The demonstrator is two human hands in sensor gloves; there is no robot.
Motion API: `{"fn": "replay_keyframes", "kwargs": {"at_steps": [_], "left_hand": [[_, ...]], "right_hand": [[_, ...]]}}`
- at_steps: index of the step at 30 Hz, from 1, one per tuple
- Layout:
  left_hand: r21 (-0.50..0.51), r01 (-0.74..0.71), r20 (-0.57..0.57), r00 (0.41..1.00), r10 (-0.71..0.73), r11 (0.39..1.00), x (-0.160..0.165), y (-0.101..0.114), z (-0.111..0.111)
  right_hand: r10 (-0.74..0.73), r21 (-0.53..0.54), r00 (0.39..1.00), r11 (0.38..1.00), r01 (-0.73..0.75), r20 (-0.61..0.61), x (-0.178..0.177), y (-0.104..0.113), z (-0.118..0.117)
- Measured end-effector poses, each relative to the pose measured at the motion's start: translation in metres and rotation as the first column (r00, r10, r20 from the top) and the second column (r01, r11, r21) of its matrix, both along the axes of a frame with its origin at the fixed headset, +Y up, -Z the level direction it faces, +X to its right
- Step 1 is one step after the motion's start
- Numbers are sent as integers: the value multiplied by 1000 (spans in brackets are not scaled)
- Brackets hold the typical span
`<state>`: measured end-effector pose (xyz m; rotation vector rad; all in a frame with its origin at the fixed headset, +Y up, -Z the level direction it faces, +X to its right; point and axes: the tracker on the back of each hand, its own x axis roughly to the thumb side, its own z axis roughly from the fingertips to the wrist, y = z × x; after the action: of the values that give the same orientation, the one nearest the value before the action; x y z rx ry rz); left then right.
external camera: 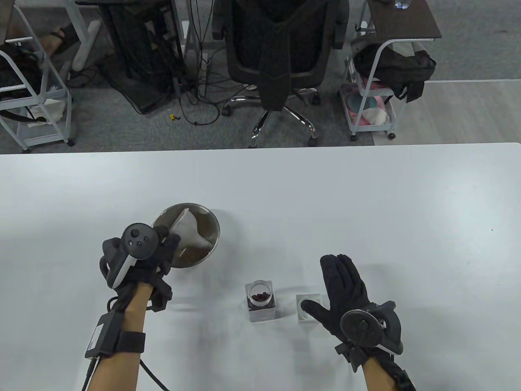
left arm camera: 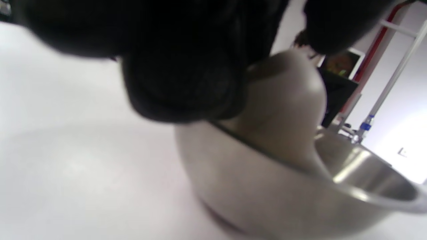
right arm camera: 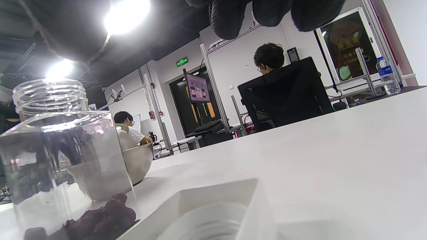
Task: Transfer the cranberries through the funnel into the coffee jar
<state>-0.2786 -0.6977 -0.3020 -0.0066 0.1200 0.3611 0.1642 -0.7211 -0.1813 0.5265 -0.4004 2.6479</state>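
Your left hand [external camera: 136,260] holds the white paper funnel [external camera: 188,231] inside the round steel bowl [external camera: 211,232]. Your right hand [external camera: 346,295] hovers flat, fingers spread, over the white square lid [external camera: 303,311] beside the clear square jar [external camera: 261,301] of dark cranberries [external camera: 260,296].

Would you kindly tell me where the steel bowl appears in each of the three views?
Table view: steel bowl left of centre, beside the left hand.
Left wrist view: fills the lower right.
Right wrist view: small, at left, behind the clear jar.
Shared landmark: the white funnel lying in the bowl.
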Motion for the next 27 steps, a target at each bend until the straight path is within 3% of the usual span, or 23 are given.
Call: {"fn": "replay_keyframes", "kwargs": {"at_steps": [5, 8, 11, 13, 16, 23, 27], "left_hand": [[89, 48, -15, 999, -47, 995, 1, 11, 10], [228, 48, -37, 998, -40, 973, 8, 19, 26], [273, -8, 37, 999, -2, 962, 19, 24, 40], [274, -82, 161, 986, 38, 958, 27, 26, 46], [299, -156, 256, 963, 78, 941, 40, 27, 57], [247, -318, 491, 856, 165, 915, 77, 23, 81], [128, -366, 587, 777, 227, 922, 96, 10, 89]], "right_hand": [[3, -4, 1000, 1000, -3, 1, -1, 0, 0], [4, -5, 1000, 1000, -4, 1, -1, 0, 0], [7, -7, 1000, 1000, -7, 2, -1, 0, 0], [8, -9, 1000, 1000, -8, 2, -1, -1, 0], [9, -10, 1000, 1000, -9, 2, -2, -1, -1], [8, -17, 1000, 1000, -8, 6, -2, -1, -1], [7, -13, 1000, 1000, -7, 7, -2, 0, -1]]}}
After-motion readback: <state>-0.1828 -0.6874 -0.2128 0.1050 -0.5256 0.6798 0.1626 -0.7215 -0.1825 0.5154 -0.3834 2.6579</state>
